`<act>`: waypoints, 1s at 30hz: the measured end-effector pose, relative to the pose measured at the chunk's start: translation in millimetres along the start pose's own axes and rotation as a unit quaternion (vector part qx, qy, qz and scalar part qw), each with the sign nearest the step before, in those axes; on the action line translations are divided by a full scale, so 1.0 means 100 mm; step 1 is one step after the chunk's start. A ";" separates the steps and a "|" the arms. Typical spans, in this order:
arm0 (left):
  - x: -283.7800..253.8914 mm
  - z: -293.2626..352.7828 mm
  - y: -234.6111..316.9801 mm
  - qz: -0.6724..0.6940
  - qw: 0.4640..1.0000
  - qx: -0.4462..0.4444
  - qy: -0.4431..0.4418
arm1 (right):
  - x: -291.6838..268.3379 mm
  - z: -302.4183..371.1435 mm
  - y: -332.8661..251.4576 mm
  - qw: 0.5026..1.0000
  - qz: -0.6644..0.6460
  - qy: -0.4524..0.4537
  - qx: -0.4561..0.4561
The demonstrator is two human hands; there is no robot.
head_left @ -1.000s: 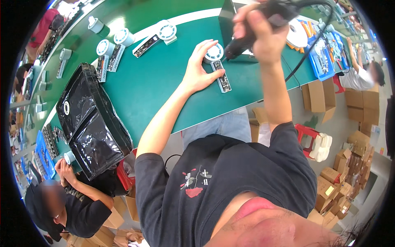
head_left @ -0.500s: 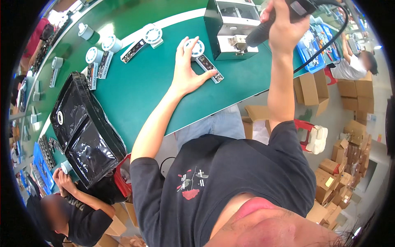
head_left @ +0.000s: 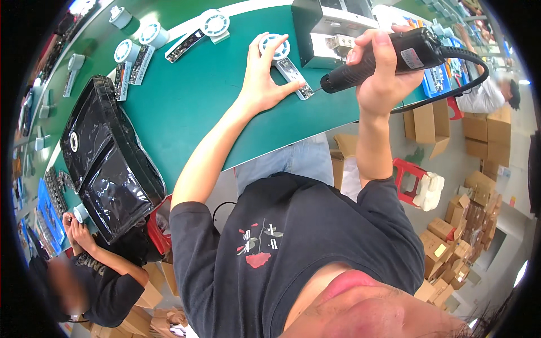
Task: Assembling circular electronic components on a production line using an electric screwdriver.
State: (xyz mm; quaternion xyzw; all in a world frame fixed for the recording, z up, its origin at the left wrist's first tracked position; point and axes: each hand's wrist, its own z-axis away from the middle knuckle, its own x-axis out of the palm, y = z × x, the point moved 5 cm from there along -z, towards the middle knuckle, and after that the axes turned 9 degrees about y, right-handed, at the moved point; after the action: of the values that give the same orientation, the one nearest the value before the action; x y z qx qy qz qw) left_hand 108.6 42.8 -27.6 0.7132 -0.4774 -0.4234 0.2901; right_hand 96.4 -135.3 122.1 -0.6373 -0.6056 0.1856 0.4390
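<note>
A small handheld fan [head_left: 290, 70] lies on the green table with the circuit board in its handle uncovered. My left hand [head_left: 264, 84] grips it, with fingers over the round fan head and the thumb on the handle near its end. My right hand [head_left: 384, 76] is wrapped round a black corded electric screwdriver [head_left: 346, 76]. The screwdriver's thin bit points left, its tip at or just beside the end of the fan's handle. Whether it touches a screw there is too small to tell.
A grey and black machine [head_left: 332, 28] stands behind the screwdriver. Other opened fans [head_left: 215, 23] lie along the table's far side. A shiny black bag [head_left: 110, 163] sits at the left. Another person's hands [head_left: 81, 234] work beyond it. A blue tray [head_left: 437, 81] is at the right.
My right hand has brought the screwdriver down, swinging its bit to the fan handle's end. My left hand stays on the fan, which has shifted slightly up and right in view.
</note>
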 end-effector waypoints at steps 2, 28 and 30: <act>-0.01 0.00 0.04 0.018 1.000 -0.004 0.016 | 0.00 0.00 0.01 1.000 0.002 -0.001 -0.005; -0.02 0.08 0.28 -0.022 0.987 0.157 0.005 | 0.00 -0.04 -0.12 0.999 -0.042 0.023 -0.019; -0.02 0.07 0.29 -0.020 0.986 0.163 0.006 | -0.02 -0.03 -0.11 0.998 -0.051 0.028 -0.017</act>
State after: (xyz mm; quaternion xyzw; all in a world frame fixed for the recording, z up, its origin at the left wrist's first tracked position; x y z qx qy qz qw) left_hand 89.3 33.6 -7.2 0.7629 -0.5239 -0.3411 0.1649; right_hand 91.7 -139.2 132.1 -0.6182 -0.6277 0.1349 0.4534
